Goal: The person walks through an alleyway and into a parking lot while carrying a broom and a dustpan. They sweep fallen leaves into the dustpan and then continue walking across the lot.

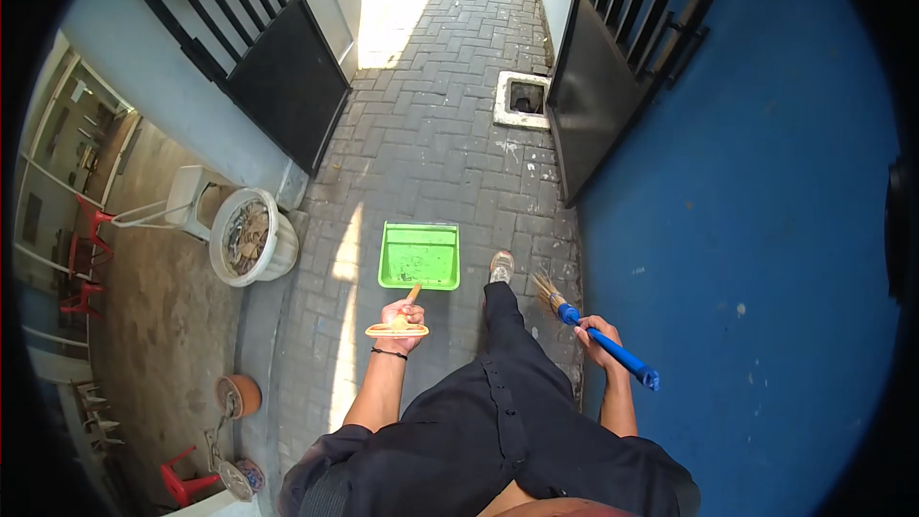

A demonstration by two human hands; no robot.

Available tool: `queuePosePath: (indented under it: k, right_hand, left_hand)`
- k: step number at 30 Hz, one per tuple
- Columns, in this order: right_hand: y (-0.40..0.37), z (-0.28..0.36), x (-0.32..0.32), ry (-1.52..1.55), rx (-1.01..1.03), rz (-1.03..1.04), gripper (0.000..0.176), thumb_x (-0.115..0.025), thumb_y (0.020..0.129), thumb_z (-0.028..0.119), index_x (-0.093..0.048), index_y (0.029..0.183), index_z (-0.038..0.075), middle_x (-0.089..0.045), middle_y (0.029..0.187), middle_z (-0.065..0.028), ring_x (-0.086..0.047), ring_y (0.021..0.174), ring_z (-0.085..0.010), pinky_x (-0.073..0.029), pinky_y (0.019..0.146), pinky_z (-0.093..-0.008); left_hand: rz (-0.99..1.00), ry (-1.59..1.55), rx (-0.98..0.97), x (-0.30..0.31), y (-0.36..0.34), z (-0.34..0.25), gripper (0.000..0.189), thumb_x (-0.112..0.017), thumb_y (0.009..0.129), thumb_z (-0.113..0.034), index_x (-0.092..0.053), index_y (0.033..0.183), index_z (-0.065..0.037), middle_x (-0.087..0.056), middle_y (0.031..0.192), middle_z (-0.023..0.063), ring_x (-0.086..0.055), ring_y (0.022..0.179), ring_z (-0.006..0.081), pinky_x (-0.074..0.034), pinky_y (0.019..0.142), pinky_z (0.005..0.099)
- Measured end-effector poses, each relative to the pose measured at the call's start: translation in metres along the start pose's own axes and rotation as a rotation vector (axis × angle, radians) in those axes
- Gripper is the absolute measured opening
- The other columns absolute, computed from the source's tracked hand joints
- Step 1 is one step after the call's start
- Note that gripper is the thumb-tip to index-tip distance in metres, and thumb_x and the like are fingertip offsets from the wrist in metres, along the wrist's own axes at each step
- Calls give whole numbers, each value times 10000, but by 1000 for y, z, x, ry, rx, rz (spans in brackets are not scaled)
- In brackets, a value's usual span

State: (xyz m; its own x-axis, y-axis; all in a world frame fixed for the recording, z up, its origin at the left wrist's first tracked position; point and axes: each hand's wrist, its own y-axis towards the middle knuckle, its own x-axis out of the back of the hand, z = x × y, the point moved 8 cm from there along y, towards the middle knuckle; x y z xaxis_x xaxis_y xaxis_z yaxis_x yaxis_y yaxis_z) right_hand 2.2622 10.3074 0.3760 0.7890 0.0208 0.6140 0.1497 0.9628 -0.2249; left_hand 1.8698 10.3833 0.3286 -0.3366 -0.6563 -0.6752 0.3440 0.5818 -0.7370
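Note:
My left hand (402, 316) is wrapped round the orange handle of a green dustpan (419, 257). The pan is in front of me over the paving, its wide mouth facing away, with small dark bits of dirt inside. In my right hand (600, 337) is a broom (617, 356) with a blue-wrapped handle, fingers closed round it. Its straw bristles (547, 293) point forward and down, beside my shoe (501, 266) and near the foot of the blue wall.
Dark gates (287, 81) stand swung back on both sides of the brick path (421, 144). A square drain opening (525, 99) lies near the right gate (598, 86). To the left are a white pot (280, 251) of debris, a terracotta pot (247, 395) and red chairs (182, 479). The blue wall (728, 258) runs along my right.

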Motion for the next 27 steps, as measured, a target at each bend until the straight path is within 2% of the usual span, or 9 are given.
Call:
queuePosePath:
  k: [2,9,10,14,18,21,22,25,27]
  right_hand:
    - [91,-4,4,126,-55,16,177,-596,838,161,-564,773,0,-640,770,-102,-603,650,-131,-474,593,-296]
    - [392,123,49,-65,-7,164,282,-602,838,261,-553,720,11,-566,579,-59,-573,546,-140,-435,503,-295]
    - [429,138,51,-98,-39,189,317,-611,810,320,-573,752,11,-564,617,-151,-585,625,-285,-436,583,-383]
    - [585,190,63,-138,-6,219,330,-617,791,343,-579,748,18,-574,642,-158,-584,638,-310,-438,600,-395]
    - [747,211,73,-146,36,173,346,-616,792,365,-586,738,25,-575,629,-134,-579,619,-275,-435,577,-377]
    - [858,206,85,-114,3,176,311,-620,816,325,-592,742,24,-560,605,-121,-558,585,-207,-422,552,-342]
    - [890,222,100,-107,15,129,284,-613,824,284,-581,735,16,-524,561,-85,-500,536,-148,-398,517,-326]
    - [981,259,143,-187,255,-89,284,-604,828,276,-599,784,-4,-561,718,-155,-569,690,-281,-442,635,-373]
    - [1048,268,164,-209,115,-81,291,-592,833,294,-607,833,4,-559,751,-159,-571,735,-312,-448,668,-384]
  left_hand:
    - [63,-60,47,-53,55,-33,166,-444,886,-69,-384,994,43,-368,538,-26,-327,419,45,-299,371,152]
    - [37,-159,6,-252,186,-118,166,-455,873,-36,-355,977,46,-368,539,-16,-335,420,56,-285,366,159]
    - [22,-156,-12,-270,200,-131,185,-463,869,-40,-364,998,50,-370,541,-15,-341,425,59,-286,369,161]
    - [4,-160,52,-348,286,-180,43,-473,849,-64,-437,846,-41,-377,529,-30,-332,421,64,-297,378,186]
    - [87,2,26,-450,396,-242,142,-468,863,-53,-400,969,11,-370,543,-35,-322,419,45,-278,376,157]
    - [8,-146,66,-521,498,-297,266,-462,845,-80,-480,1110,-67,-373,525,-52,-336,426,58,-262,387,192]
    - [22,-198,109,-553,530,-313,216,-452,854,-74,-491,1065,-98,-369,530,-54,-347,440,55,-268,396,188]
    - [69,-30,78,-664,603,-348,187,-465,857,-69,-481,1038,-114,-376,537,-49,-358,446,58,-287,408,184]
    - [46,12,96,-742,645,-368,181,-484,854,-67,-425,1014,-128,-392,541,-40,-368,447,67,-310,412,193]
